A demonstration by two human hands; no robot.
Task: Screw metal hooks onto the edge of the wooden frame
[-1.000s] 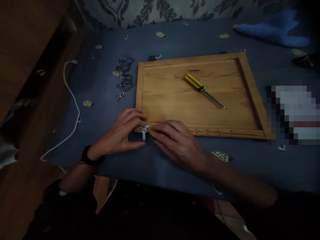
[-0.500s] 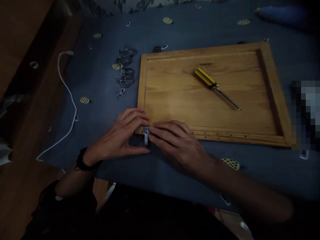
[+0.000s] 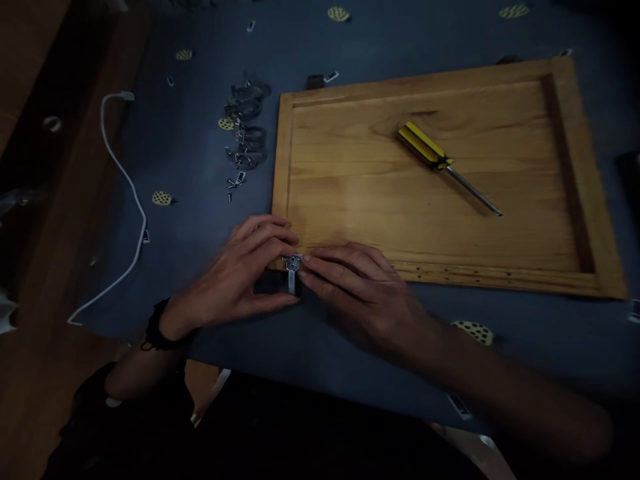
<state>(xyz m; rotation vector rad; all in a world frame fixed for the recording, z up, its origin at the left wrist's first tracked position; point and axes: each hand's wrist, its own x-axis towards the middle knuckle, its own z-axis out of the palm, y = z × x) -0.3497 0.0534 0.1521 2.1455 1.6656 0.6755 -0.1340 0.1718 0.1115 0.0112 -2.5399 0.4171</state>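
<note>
Metal bracket | long axis near-to-far, stem pointing nearward past panel | left hand spread; right hand: cannot tell

**Left hand hides a corner of the wooden board**

The right hand covers a stretch of the board's near edge and is smeared by blur. Fingertips crowd the metal hinge, so exactly where they touch it cannot be told. The pile of metal parts is too dim to count, and the screws beside it are too small to make out their heads. A dark block sits partly behind the board's far edge. The right frame edge cuts off a dark object. Both sleeves sink into shadow.
</note>
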